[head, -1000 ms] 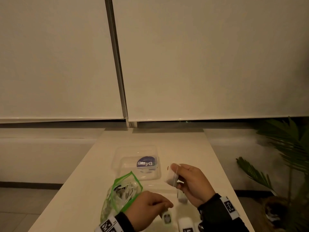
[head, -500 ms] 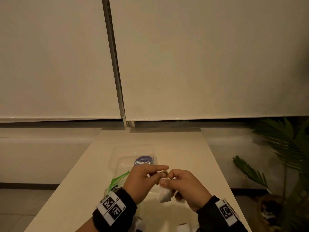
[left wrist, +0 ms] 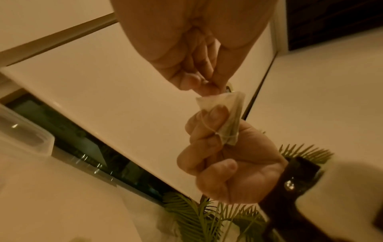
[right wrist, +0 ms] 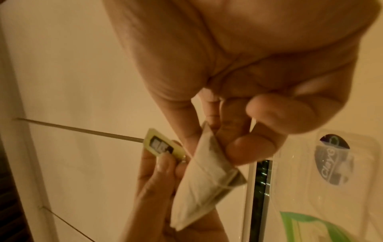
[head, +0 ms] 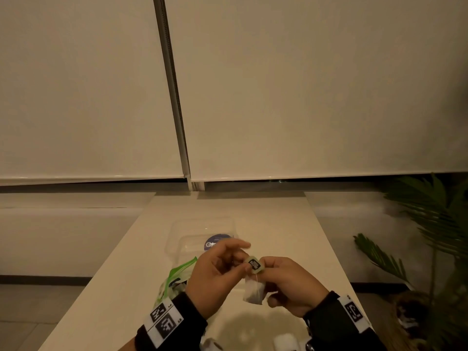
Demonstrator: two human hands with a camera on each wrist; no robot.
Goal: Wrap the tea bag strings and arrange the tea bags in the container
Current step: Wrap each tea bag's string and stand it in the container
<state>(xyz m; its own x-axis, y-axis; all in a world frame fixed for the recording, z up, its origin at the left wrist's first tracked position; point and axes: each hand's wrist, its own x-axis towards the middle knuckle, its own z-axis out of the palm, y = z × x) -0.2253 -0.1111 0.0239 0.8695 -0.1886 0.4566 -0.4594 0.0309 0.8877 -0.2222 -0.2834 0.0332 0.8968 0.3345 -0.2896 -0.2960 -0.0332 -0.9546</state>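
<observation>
A white tea bag (head: 253, 291) hangs above the table between both hands. My right hand (head: 264, 272) pinches its upper edge, with the other fingers curled behind it. The bag's string (left wrist: 209, 129) crosses the bag and my right fingers. My left hand (head: 247, 267) pinches the pale green tag (head: 254, 264), held just above the bag. In the right wrist view the tag (right wrist: 160, 146) sits at my left fingertips next to the bag (right wrist: 203, 185). The clear plastic container (head: 202, 231) stands beyond my hands, and part of it is hidden by my left hand.
A green-edged zip bag (head: 177, 277) holding more tea bags lies left of my hands. Loose tea bags (head: 285, 342) lie at the near table edge. The blue round label (head: 217, 243) shows by the container. A potted palm (head: 435, 224) stands off the table's right side.
My left hand rose from the table, carrying the tag up to the right hand. The tea bag now hangs lower, with the tag turned face up above it.
</observation>
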